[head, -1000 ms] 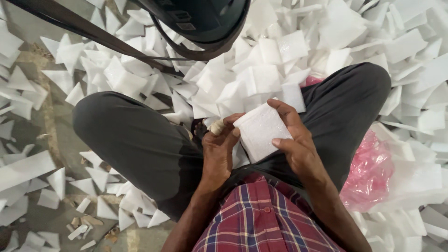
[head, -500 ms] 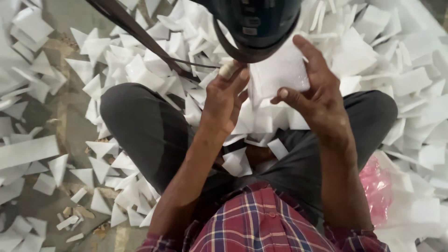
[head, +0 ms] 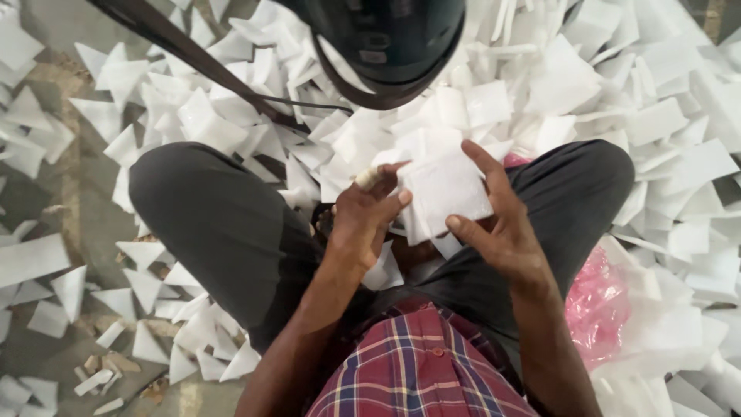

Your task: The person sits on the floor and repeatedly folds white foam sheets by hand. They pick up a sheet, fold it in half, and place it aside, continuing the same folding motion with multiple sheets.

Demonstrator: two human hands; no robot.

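both hands are working over the lap: the left hand (head: 369, 210) is curling its fingers against the left edge of a white foam square (head: 446, 193), with a pale taped or wrapped fingertip (head: 369, 178) showing, while the right hand (head: 494, 224) is cradling the same piece from beneath and from the right, thumb pressing its near edge and index finger lying along its far right side. the square is looking flat, matte and soft-edged, sitting between the two knees. nearest the camera, a red and blue plaid shirt (head: 421, 371) is filling the bottom edge, and dark grey trousers (head: 224, 232) are spreading left and right. a crumpled pink plastic bag (head: 598, 309) is lying just beside the right thigh. farther out, a heap of white foam offcuts (head: 587, 85), triangles and rectangles, is covering the floor. compared with half a second ago, the hands are sitting lower and nearer the lap, and the piece is no longer raised toward the camera. at the far edge a dark rounded helmet-like object (head: 394, 38) and its strap (head: 177, 46) are blocking part of the heap, and what lies under the piece is staying hidden.
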